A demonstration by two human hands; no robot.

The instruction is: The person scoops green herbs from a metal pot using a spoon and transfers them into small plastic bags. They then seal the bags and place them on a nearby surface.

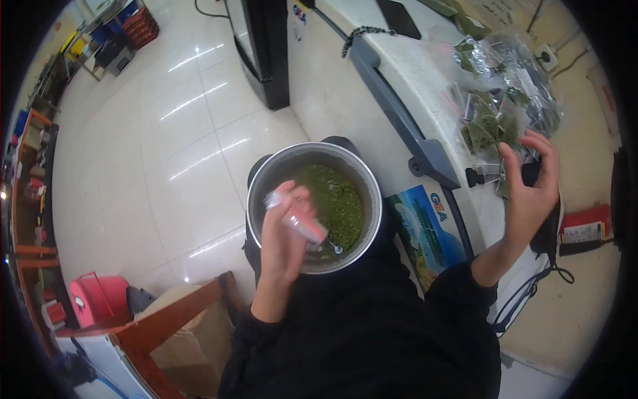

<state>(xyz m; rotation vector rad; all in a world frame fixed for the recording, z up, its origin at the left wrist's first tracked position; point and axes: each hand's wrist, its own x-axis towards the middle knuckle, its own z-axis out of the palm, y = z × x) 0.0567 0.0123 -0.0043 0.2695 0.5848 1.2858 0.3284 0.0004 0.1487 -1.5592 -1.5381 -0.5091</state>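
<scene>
On my lap stands a round metal pot [375,174] with chopped green leaves [344,199] inside. My left hand [280,239] is over its near-left side, gripping a clear plastic packet or roll [305,225] that looks pinkish and is blurred by motion. The bright metal end of what looks like a spoon [338,248] shows in the pot below it. To the right, my right hand [536,194] is raised with thumb and fingers apart, nothing visible between them. It is near a heap of small clear plastic bags [491,124] filled with green leaf pieces, on a white chest freezer top [423,75].
A dark phone [398,19] lies on the freezer, whose grey handle [394,95] faces me. Black straps or cords [536,279] hang at its near end. At lower left are an orange-brown frame [169,314], a cardboard box [192,349] and a pink bucket [99,299] on the tiled floor.
</scene>
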